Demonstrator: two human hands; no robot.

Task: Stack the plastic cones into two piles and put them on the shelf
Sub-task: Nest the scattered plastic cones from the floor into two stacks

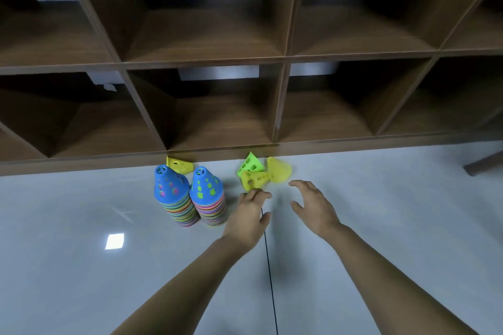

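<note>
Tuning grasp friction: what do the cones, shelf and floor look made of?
Cones: thin moulded plastic, saturated colours, cut-out holes, semi-gloss. Shelf: dark wood-grain board, matte, likely laminate. Floor: glossy pale tile or coating, mirrors a light, one dark seam.

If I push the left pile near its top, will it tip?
Likely yes: the left pile stands tall on a narrow base. Thin, holed plastic looks light, and the floor looks glossy, so a low push may slide it.

The dark wooden cubby shelf runs off three edges; whether the left hand touches the yellow perforated plastic cone is unclear.
</note>
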